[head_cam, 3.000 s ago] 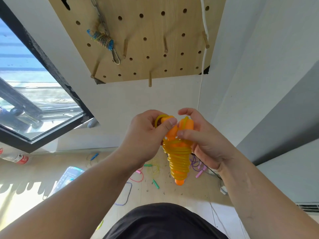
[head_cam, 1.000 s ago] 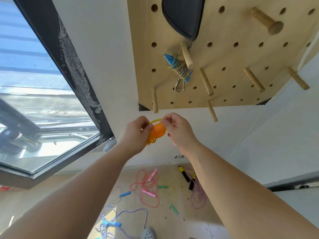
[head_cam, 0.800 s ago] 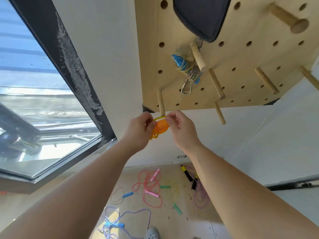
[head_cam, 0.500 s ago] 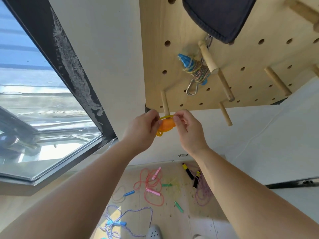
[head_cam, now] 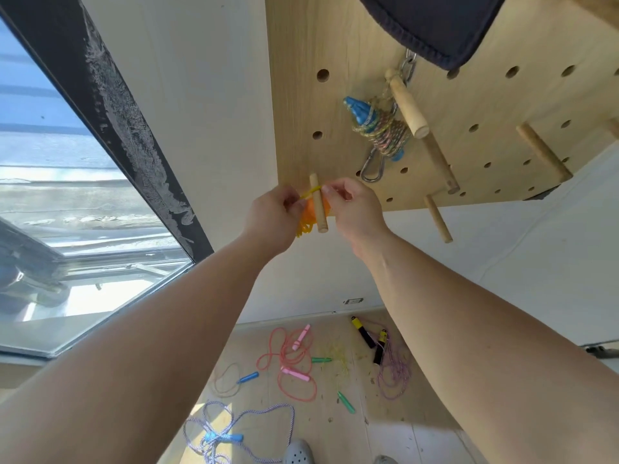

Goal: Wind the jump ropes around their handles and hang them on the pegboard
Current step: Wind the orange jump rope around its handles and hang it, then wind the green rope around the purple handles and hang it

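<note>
Orange jump rope bundle [head_cam: 308,211] is sitting right behind the corner peg [head_cam: 318,205], between my hands. I'm pinching its yellow loop [head_cam: 310,191] taut with left hand [head_cam: 273,217] and right hand [head_cam: 356,209], crossways to the peg poking toward me.

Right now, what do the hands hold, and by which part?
The left hand and right hand pinch the orange jump rope by its yellow loop, across a peg.

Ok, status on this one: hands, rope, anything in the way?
Fingers of left hand and right hand pinch the yellow loop of the wound orange jump rope. Loop crosses the lower-left peg; seated or not, unclear. Nothing else on it.
</note>
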